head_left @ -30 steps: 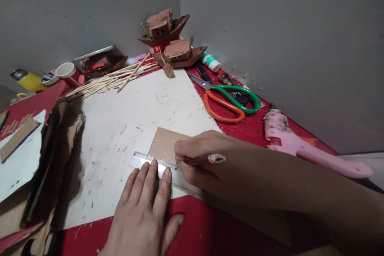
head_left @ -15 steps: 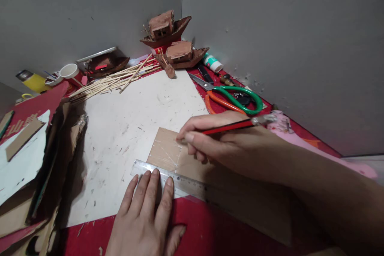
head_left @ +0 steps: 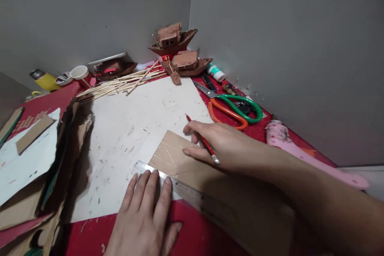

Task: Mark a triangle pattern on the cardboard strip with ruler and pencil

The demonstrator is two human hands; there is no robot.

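My left hand lies flat, fingers stretched out, with its fingertips pressing on a clear ruler. The ruler runs along the near edge of a brown cardboard piece that has pale scored lines near its far left corner. Above the cardboard, my right hand holds a red pencil between its fingers. The pencil's sharpened end points away to the upper left, and its silvery end is toward me. Beneath the ruler and cardboard are a white sheet and a red table surface.
Green-and-orange-handled scissors lie beyond my right hand, near a pink-handled tool. Brown model boats, thin wooden sticks and a paper cup line the back. Stacked cardboard stands at the left; grey walls enclose the corner.
My right hand has turned, swinging the pencil so its sharpened end points away and its silvery end comes nearer. My left hand stays on the ruler. The view has shifted slightly.
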